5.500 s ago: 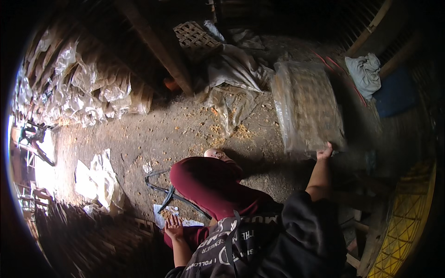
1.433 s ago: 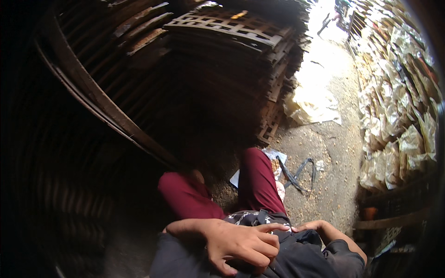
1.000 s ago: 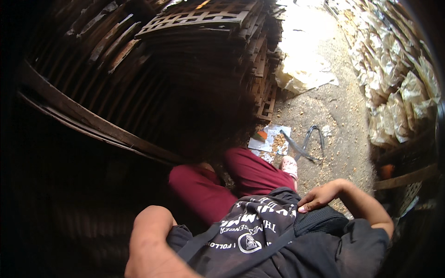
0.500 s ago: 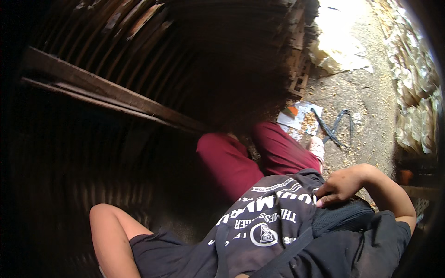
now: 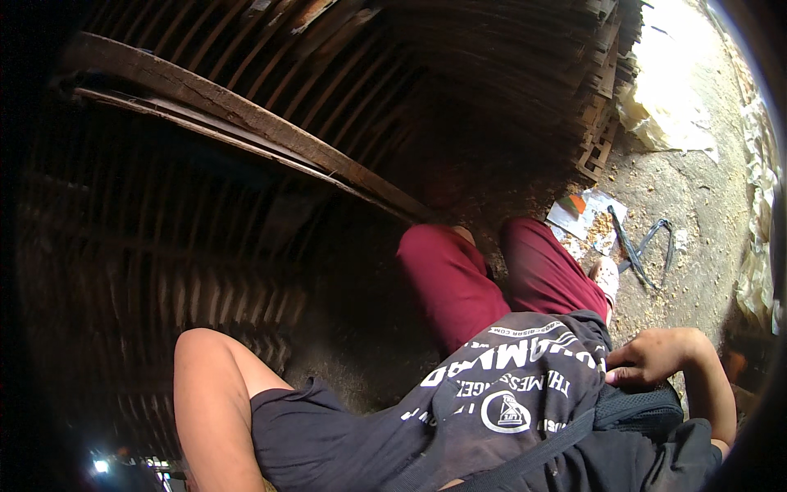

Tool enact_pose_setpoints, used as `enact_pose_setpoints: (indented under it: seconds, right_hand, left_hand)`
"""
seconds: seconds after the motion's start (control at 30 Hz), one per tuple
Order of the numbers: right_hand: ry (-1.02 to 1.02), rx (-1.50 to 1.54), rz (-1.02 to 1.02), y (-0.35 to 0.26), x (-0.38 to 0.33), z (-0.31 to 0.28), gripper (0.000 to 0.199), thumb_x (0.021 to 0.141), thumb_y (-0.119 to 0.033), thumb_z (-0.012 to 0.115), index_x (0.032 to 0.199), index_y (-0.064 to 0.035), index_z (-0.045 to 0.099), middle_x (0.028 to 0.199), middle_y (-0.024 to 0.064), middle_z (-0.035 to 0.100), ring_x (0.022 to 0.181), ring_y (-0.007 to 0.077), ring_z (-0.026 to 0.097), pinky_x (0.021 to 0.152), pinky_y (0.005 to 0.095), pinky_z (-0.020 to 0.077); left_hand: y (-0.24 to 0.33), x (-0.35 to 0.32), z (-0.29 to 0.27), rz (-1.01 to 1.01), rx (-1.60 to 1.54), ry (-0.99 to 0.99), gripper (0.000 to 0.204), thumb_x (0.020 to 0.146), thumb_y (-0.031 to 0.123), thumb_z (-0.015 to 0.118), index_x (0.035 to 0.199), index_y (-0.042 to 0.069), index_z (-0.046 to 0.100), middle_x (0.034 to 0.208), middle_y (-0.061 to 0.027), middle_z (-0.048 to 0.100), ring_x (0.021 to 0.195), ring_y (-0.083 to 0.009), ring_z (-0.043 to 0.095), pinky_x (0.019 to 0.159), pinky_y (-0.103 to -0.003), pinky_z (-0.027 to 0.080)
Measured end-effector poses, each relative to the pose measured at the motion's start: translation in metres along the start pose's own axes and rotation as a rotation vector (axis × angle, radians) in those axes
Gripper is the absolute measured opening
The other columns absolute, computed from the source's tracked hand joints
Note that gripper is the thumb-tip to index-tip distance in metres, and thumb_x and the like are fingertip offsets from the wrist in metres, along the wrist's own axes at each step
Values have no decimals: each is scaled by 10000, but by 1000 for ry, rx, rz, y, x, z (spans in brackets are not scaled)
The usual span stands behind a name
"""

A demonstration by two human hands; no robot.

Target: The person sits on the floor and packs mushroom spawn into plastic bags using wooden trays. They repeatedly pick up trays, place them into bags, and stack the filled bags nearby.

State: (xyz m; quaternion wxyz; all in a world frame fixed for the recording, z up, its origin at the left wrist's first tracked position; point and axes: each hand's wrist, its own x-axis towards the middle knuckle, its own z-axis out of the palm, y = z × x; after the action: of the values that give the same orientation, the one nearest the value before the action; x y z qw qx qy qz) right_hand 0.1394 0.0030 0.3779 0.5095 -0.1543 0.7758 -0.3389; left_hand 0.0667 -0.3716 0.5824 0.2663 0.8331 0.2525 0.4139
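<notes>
My right hand (image 5: 649, 357) rests at my right side, its fingers curled in against my dark printed T-shirt (image 5: 484, 394). Just below it lies a black mesh bag (image 5: 635, 410), worn on a strap (image 5: 525, 459) across my body. What the curled fingers hold, if anything, is hidden. My left arm (image 5: 215, 402) is bent with the elbow out to the side, and the left hand is outside the picture. I have maroon trousers (image 5: 451, 283) and a pale clog (image 5: 605, 279) on.
Stacked slatted racks (image 5: 602, 123) and a long wooden beam (image 5: 246, 115) stand on the dark left side. Ahead right, a paper sheet (image 5: 594, 215) with crumbs and a black strap loop (image 5: 648, 250) lie on the dirt floor. Pale plastic sheeting (image 5: 664, 107) lies beyond.
My view has swung left, so the body, floor and racks sit farther right in the picture. A bright light shows at lower left. The right hand stays at the bag.
</notes>
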Motion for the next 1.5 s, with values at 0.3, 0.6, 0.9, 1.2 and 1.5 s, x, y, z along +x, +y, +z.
enact_pose_setpoints:
  seconds: [0.3, 0.6, 0.9, 1.2, 1.5]
  right_hand:
    - [38, -3, -20, 4, 7, -5, 410, 893, -510, 451, 1061, -163, 592, 806, 197, 631, 802, 388, 604, 734, 468, 468]
    - [53, 51, 8, -2, 8, -10, 383, 889, -482, 472, 1104, -187, 586, 836, 190, 640, 819, 385, 604, 748, 471, 469]
    - [50, 15, -5, 2, 9, -8, 353, 885, -383, 517, 1157, -165, 572, 884, 204, 634, 814, 377, 605, 727, 447, 476]
    - [94, 27, -28, 16, 7, 7, 344, 886, -372, 522, 1148, -158, 583, 921, 191, 639, 832, 374, 606, 742, 440, 481]
    - [122, 52, -20, 19, -1, 15, 365, 885, -445, 491, 1111, -175, 585, 870, 203, 636, 834, 397, 599, 751, 478, 463]
  left_hand:
    - [3, -3, -5, -38, 29, 14, 225, 863, 179, 411, 685, 114, 532, 725, -34, 493, 716, -209, 504, 791, -453, 415]
    - [2, -10, -10, -42, 43, 28, 225, 864, 172, 409, 687, 114, 534, 726, -32, 494, 718, -207, 505, 791, -449, 416]
    - [-1, -11, -16, -23, 38, 6, 224, 866, 165, 408, 688, 114, 535, 727, -31, 494, 719, -206, 505, 791, -446, 418]
    - [-8, -9, -18, 3, 21, -28, 224, 867, 159, 406, 690, 115, 537, 728, -29, 495, 721, -205, 505, 791, -443, 419]
    - [-13, -8, -18, 46, 13, -65, 224, 868, 152, 405, 692, 115, 538, 729, -28, 495, 722, -204, 506, 791, -440, 420]
